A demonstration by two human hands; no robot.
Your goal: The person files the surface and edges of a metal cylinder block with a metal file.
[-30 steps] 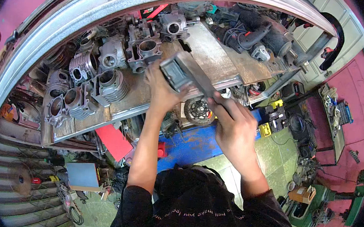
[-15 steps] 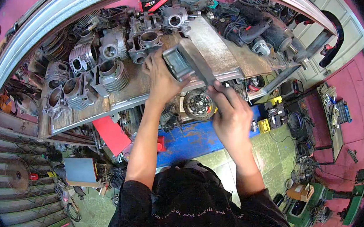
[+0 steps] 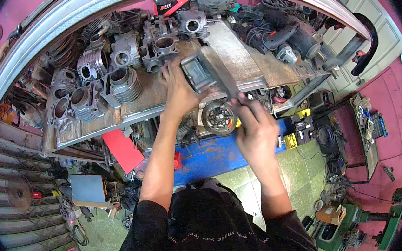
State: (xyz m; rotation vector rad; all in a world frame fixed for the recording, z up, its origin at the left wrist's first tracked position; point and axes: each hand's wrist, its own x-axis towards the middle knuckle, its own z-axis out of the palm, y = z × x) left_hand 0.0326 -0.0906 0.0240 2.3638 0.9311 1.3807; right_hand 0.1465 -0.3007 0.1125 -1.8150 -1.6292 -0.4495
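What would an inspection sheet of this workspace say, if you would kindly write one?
Surface: wooden workbench, metal-edged.
Job's things: rectangular metal part and flat file-like tool, both held; contact between them blurred.
Clutter: finned engine cylinder and other engine parts crowd the left side.
Hands: left hand grips the part; right hand grips the tool.
Cables: coiled cable at lower left.
Surroundings: pink wall, green tiled floor.

Both hands (image 3: 180,94) (image 3: 257,133) grip (forearms (image 3: 161,158) stretched forward).
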